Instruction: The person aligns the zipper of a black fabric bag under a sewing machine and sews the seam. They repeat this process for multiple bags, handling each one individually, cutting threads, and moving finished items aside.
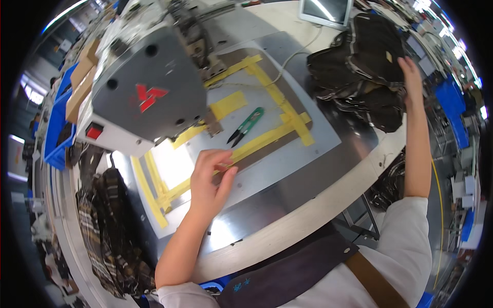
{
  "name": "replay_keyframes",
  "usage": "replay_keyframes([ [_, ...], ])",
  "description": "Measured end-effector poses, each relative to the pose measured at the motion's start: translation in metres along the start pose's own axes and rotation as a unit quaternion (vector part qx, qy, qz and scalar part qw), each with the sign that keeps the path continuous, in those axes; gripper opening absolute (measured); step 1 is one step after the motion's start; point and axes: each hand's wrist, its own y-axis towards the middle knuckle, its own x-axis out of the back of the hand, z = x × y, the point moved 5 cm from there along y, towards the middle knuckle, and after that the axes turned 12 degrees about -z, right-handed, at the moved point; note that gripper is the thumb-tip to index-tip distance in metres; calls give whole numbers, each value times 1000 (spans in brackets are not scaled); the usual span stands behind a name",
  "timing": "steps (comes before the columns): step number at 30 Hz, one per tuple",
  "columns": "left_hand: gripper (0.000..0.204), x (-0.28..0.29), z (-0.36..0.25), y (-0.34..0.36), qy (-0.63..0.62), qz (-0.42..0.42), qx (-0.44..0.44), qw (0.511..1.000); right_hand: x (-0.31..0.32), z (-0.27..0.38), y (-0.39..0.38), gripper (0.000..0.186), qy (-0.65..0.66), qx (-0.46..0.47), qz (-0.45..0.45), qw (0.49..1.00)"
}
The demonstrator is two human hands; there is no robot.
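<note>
My left hand (209, 180) hovers over the near edge of the metal work plate (308, 174), thumb and fingers apart, holding nothing. Just beyond its fingertips lies a pair of green-handled thread snips (249, 124), blades toward me. My right hand (412, 81) reaches far right and rests against the side of a pile of dark cloth pieces (362, 61). Its fingers look stretched out along the cloth, while the thumb is hidden. Yellow tape strips (275, 134) frame the middle of the plate. The grey head of a sewing machine (154, 87) stands over the plate's left side.
Plaid dark cloth (105, 220) hangs at the left of the table. A small screen (326, 11) stands at the back, with a pale cable (284, 69) crossing the plate. Blue bins (60, 126) sit behind the machine at the left. More dark cloth (389, 185) lies below my right forearm.
</note>
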Motion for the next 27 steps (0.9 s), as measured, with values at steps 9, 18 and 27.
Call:
replay_keyframes([
  [9, 27, -11, -20, -6, 84, 52, -170, 980, -88, 175, -275, 29, 13, 469, 358, 807],
  [18, 27, 141, -52, -7, 462, -61, -88, 881, -174, 152, -322, 28, 5, 497, 456, 738],
  [27, 24, 302, -38, -75, 635, -193, 168, 729, -131, 113, -255, 28, -126, 412, 377, 820],
])
